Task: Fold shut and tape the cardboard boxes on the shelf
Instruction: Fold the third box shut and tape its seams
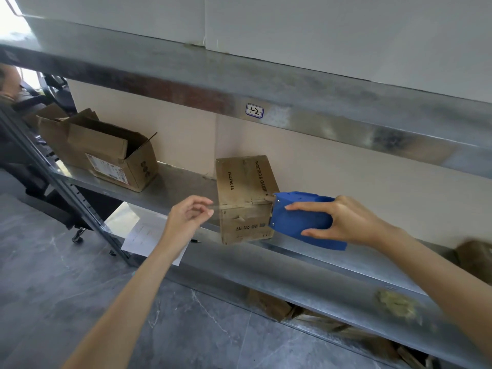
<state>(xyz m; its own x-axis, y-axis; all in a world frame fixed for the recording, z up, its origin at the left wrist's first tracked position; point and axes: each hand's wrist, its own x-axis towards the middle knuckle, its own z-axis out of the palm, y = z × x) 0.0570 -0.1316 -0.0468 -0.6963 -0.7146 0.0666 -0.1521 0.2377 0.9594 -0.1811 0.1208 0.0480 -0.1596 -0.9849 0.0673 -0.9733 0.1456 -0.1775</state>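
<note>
1. Far left on the metal shelf (292, 251), a larger cardboard box (106, 153) sits with its flaps up and its top open. There is a printed label on its near side and black marks on its right end.
2. Moving right, a white sheet of paper (149, 235) lies on the near part of the shelf, with a pen (195, 241) just beyond it.
3. Here's the left hand (186, 219), raised over the paper with its fingers curled. Thumb and forefinger are pressed together on what looks like a clear tape strip (216, 206) running to the box. It's blurred, so only the faint streak shows.
4. Centre stage is the small cardboard box (245, 198), standing at the near edge of the shelf, well apart from the open one.
   - It's worn brown, creased and scuffed, and the top flaps are folded down flat.
   - Black lettering runs along the top, reading "PROCTER & GAMBLE" in part, beside a code number.
   - The front face carries upside-down print.
5. Against the box's right side, at the top front edge, sits the nose of a blue tape dispenser (300, 219).
6. The right hand (348, 222) grips that dispenser: thumb underneath, index finger stretched along its side, the other fingers wrapped over the top.
7. Above, the upper shelf beam carries a small handwritten label (254, 111).
8. At the far right edge there is another brown box (476, 259), too blurred to tell more.
</note>
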